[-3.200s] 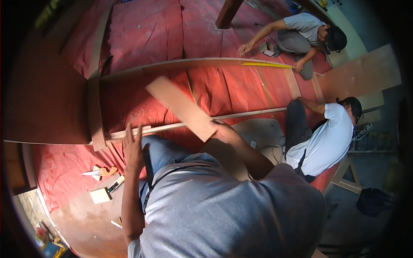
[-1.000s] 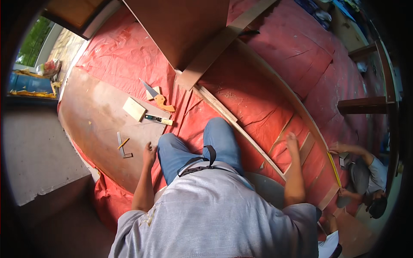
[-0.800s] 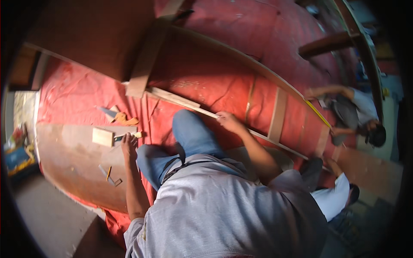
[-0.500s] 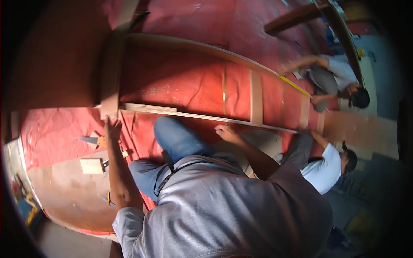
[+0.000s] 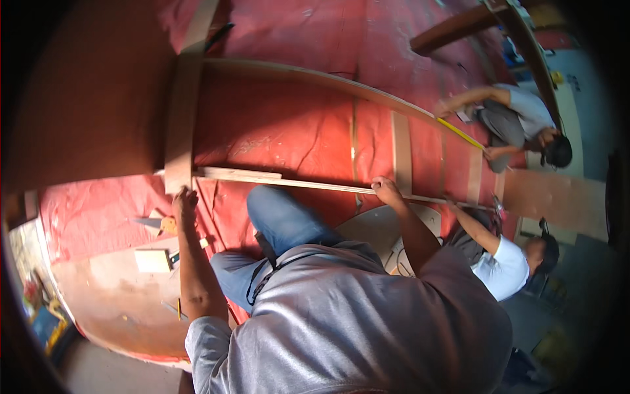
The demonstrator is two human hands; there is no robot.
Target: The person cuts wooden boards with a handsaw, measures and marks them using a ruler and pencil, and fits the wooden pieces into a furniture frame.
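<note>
On a red-sheeted floor (image 5: 275,125), a dark brown panel (image 5: 92,98) is looming at far left, while a pale block (image 5: 152,261) is lying on a brown board (image 5: 111,289) below, near an orange-handled saw (image 5: 168,225). To their right, the person's left hand (image 5: 185,199) is curling partly closed at the near end of a flat crosspiece (image 5: 179,141); whether it is gripping cannot be told. The long front rail (image 5: 315,186) is running rightward past the person's knee to the right hand (image 5: 387,189), whose fingers are curling against it, their hold unclear. Beyond a slat (image 5: 401,151), one co-worker (image 5: 522,108) is holding a yellow tape measure (image 5: 461,133) by the far rail (image 5: 328,80), and another in white (image 5: 504,268) is reaching toward the front rail's right end.
</note>
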